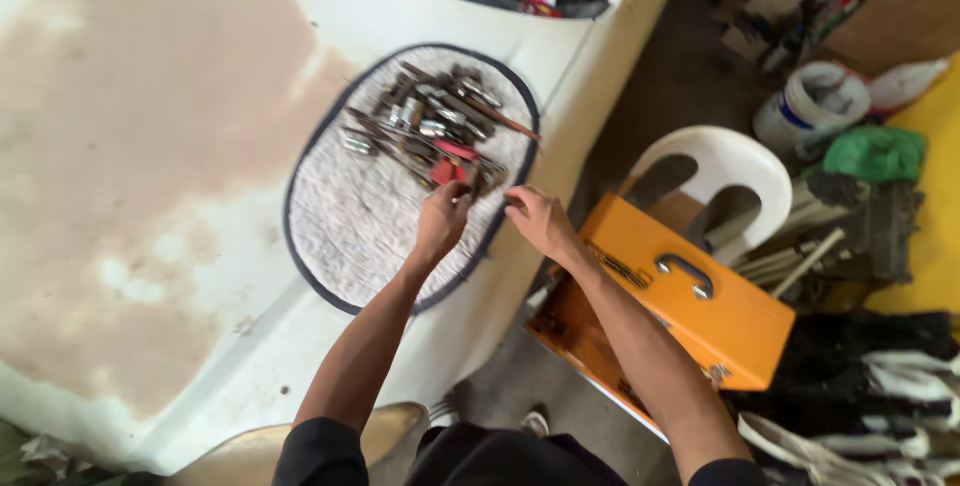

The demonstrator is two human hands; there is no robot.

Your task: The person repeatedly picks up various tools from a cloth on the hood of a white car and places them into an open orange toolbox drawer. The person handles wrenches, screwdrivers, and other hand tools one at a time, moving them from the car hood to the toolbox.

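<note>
Head view looks down on a white car hood (150,146) with sanded brown patches, then an orange toolbox (700,311) beside it, then an oval white mat (350,216) lying on the hood. A pile of tools (430,126) sits at the mat's far end. Left hand (443,221) pinches at the pile's near edge; right hand (538,221) hovers just beside, fingers loosely curled, holding nothing.

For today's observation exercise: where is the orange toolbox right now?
In the head view, the orange toolbox sits right of centre, beside the white car's bonnet, resting on a white plastic chair, just under the right hand.
</note>
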